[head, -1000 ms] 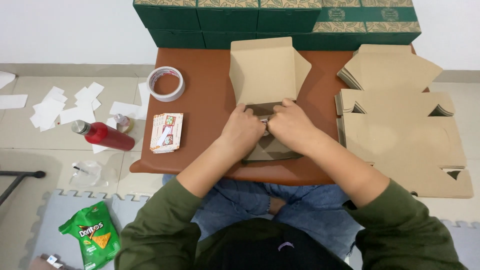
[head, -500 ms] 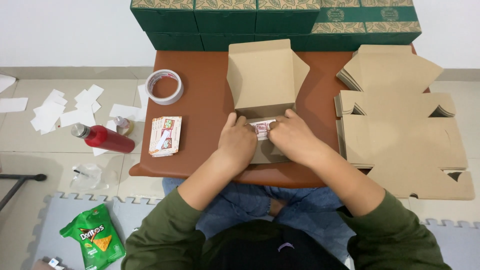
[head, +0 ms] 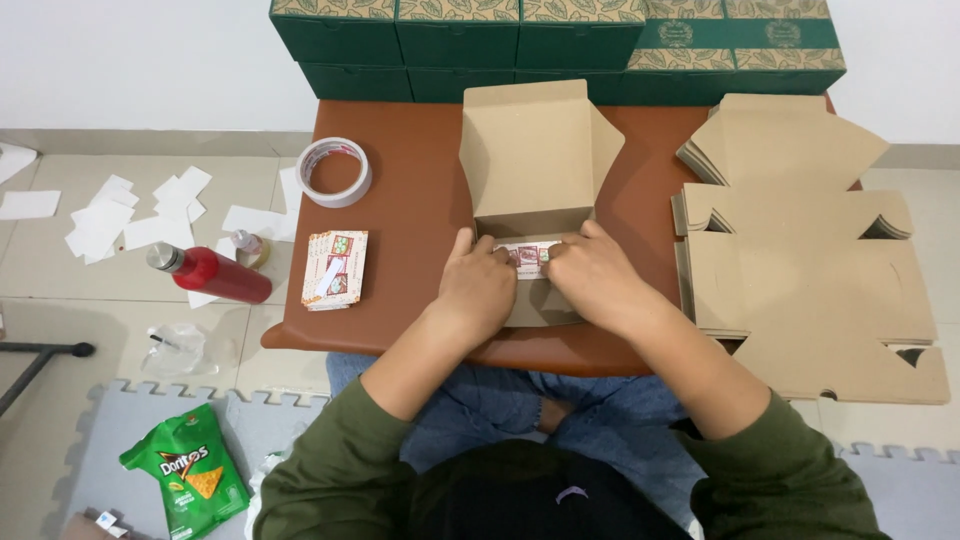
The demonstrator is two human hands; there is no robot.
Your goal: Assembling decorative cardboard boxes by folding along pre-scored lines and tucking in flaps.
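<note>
A brown cardboard box lies half folded on the brown table, its lid flap standing away from me. My left hand and my right hand press down side by side on the box's near edge. Between their fingertips sits a small printed sticker label, flat on the cardboard. Both hands touch the label and the box; neither lifts anything.
A stack of flat box blanks lies to the right. Green finished boxes line the far edge. A tape roll and a pile of labels sit left. On the floor: a red bottle, paper scraps, a green snack bag.
The hands slid apart along the box's near edge, uncovering the label that now lies pressed between the fingertips. The box front has been flattened down.
</note>
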